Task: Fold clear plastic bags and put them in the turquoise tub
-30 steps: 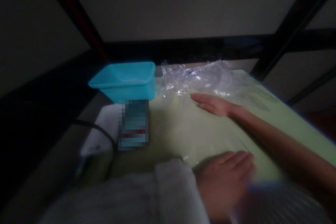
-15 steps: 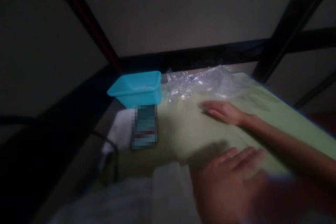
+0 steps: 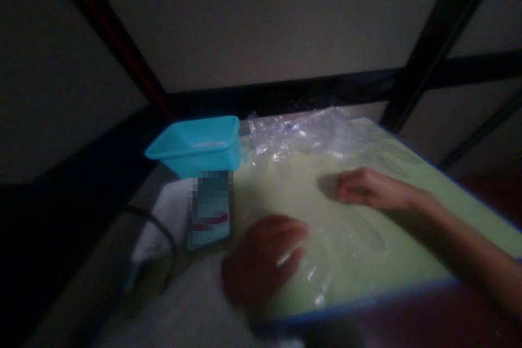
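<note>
My left hand is low over the near part of the table, palm down. Its fingers are bent and the thumb stands apart from them. A thin clear plastic bag lies flat beside and partly under it, with a glint showing between thumb and fingers. Farther right, my right hand rests low over the tabletop with its fingers curled in. Whatever those fingers hold, if anything, is hidden. Both hands are slightly blurred.
Crumpled clear plastic lies along the table's back edge. A turquoise basin stands at the back left, with a pixelated flat item before it and white cloth beside. A dark cable curves at left. The yellow-green tabletop has a blue edge.
My left hand has moved left and away from me, uncovering the clear plastic bag near the front edge. My right hand has shifted right and slightly nearer, its fingers more curled. The view has turned slightly.
</note>
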Motion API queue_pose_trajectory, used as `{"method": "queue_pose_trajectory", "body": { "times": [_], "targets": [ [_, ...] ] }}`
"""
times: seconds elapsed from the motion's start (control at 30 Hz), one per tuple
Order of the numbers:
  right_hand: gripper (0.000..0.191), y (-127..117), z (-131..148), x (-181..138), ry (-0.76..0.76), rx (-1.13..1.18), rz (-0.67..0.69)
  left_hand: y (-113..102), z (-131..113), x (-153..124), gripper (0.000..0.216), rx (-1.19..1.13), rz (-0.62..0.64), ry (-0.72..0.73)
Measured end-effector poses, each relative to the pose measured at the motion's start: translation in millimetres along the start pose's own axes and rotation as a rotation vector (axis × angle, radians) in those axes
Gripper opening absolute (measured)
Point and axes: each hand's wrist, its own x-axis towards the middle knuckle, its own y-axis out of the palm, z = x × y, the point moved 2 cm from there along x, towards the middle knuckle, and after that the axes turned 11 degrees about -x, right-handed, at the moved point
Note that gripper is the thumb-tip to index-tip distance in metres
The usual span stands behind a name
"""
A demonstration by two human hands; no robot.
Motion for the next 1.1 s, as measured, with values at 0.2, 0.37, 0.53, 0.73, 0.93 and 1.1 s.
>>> {"method": "queue_pose_trajectory", "body": {
  "times": [0.2,0.37,0.53,0.73,0.93,1.1],
  "targets": [
    [0.022,-0.8,-9.8,-6.7,0.226,0.037,0.006,-3.7,53.4,8.4,0.016,-0.127,-0.181,-0.350],
    [0.024,18.6,-29.7,-1.0,0.543,-0.168,-0.151,6.2,70.8,5.8,0.013,-0.099,-0.261,-0.385],
    [0.022,34.2,-38.8,4.8,0.619,-0.132,-0.232,9.1,68.0,4.3,0.015,-0.091,-0.246,-0.342],
    [0.014,44.9,-39.1,10.7,0.596,-0.108,-0.226,13.4,62.1,3.0,0.015,-0.102,-0.204,-0.312],
    [0.014,46.8,-37.5,14.2,0.578,-0.062,-0.237,15.2,60.4,3.1,0.014,-0.102,-0.220,-0.309],
    [0.021,36.5,-24.7,11.4,0.584,0.247,-0.285,16.2,58.9,2.7,0.014,-0.101,-0.218,-0.305]
  ]
}}
